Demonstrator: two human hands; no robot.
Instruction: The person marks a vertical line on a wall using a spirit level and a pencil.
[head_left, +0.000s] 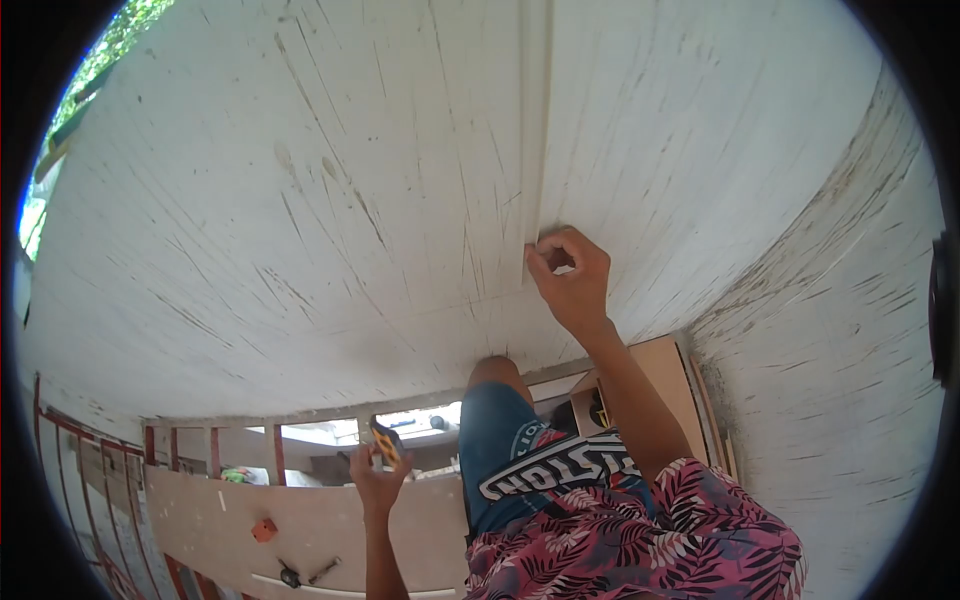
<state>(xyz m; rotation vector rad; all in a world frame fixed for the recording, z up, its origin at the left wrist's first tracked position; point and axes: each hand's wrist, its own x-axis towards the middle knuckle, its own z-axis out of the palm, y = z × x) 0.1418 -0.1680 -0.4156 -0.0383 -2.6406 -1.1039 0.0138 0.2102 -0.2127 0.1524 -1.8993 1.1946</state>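
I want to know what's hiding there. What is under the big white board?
Below the white board's near edge show red-brown frame posts, a lower wooden panel and small tools. The left hand holds a yellow tool there. Everything beneath the board's middle is covered.

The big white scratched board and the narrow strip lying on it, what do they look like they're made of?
The big white scratched board looks like wood sheet, perhaps plywood, with a matt white coat: dark cut marks and scuffs cross it. The narrow pale strip, pinched at its end by the right hand, looks like thin white-faced edging or trim; wood or plastic cannot be told.
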